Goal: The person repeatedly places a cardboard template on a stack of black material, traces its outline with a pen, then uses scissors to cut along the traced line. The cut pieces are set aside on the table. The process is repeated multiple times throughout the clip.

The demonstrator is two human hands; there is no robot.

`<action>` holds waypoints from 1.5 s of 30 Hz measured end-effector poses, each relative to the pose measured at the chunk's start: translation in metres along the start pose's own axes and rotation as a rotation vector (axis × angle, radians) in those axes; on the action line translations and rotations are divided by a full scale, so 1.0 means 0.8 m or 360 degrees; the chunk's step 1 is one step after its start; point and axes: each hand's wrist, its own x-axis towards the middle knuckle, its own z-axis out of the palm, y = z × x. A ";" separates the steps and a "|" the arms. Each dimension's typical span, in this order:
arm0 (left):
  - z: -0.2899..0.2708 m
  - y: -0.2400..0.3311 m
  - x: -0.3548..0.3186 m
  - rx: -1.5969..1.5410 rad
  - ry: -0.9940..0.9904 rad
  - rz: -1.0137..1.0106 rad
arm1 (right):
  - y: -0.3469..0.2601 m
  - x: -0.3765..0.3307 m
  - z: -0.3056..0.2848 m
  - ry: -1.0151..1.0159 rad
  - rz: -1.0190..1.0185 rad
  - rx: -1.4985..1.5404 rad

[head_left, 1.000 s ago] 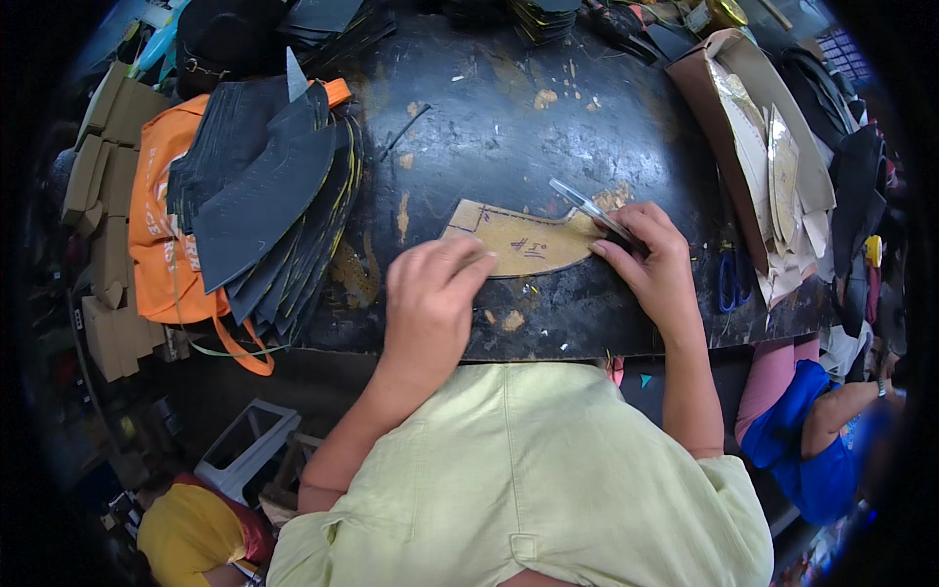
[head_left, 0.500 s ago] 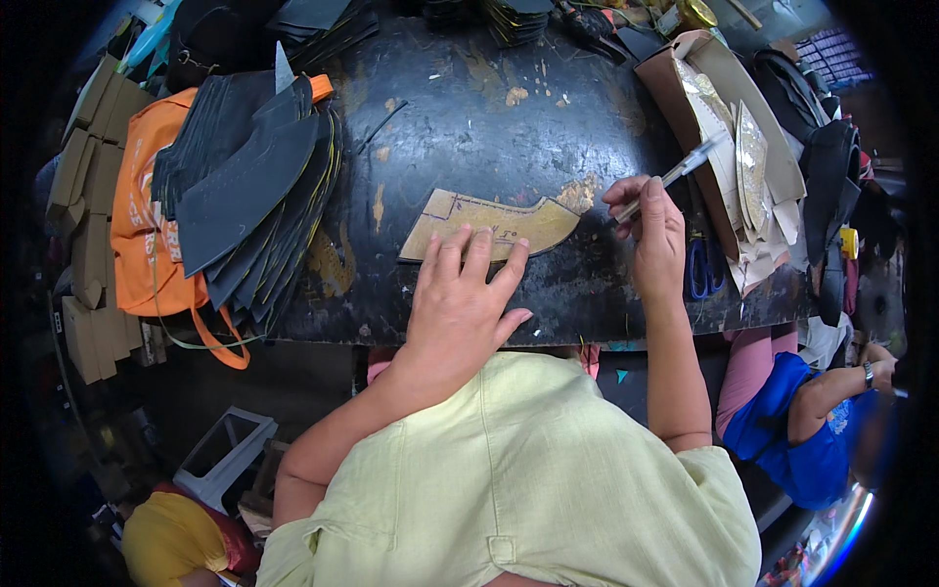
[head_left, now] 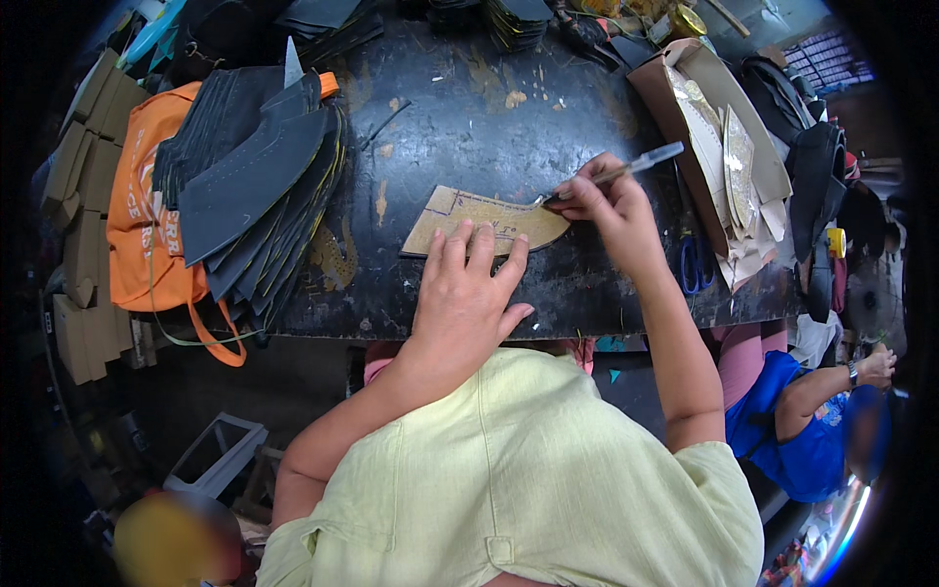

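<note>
A tan cardboard pattern (head_left: 479, 210) with pen markings and a curved right end lies on the dark worktable (head_left: 440, 127). Beneath it shows a thin edge of dark material. My left hand (head_left: 471, 279) rests flat on the pattern's lower middle, fingers spread. In my right hand (head_left: 616, 210) is a pen (head_left: 641, 163), held slantwise with its tip at the pattern's upper right edge, near the notch. To the left, a fanned stack of dark cut pieces (head_left: 254, 191) leans over an orange bag (head_left: 147, 215).
An open cardboard box (head_left: 685, 157) holding paper patterns stands at the right. Blue-handled scissors (head_left: 695, 264) lie beside it. More dark pieces (head_left: 514, 24) are stacked at the far edge. Small brown boxes (head_left: 93, 254) pile up at far left. A person in blue (head_left: 807, 421) sits at the right.
My right hand has moved left with the pen, bringing its tip down to the pattern's edge. My left hand stays in place on the pattern.
</note>
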 end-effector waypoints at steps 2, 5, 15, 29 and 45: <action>0.001 0.000 0.000 -0.0001 0.0003 -0.0002 | -0.001 -0.002 0.000 -0.0238 -0.0498 -0.0646; 0.002 0.000 -0.002 -0.0017 -0.0028 -0.0003 | 0.000 -0.005 0.003 -0.0155 -0.0339 -0.0582; -0.001 -0.002 -0.001 -0.0031 0.0017 0.0028 | 0.015 -0.001 0.011 -0.0203 -0.0363 -0.0341; -0.001 -0.001 0.000 -0.0013 -0.0016 0.0011 | 0.014 0.001 0.036 -0.0347 -0.0891 -0.0795; 0.001 -0.001 -0.001 0.0015 -0.0030 0.0017 | 0.012 0.010 0.053 -0.0249 -0.0300 -0.0485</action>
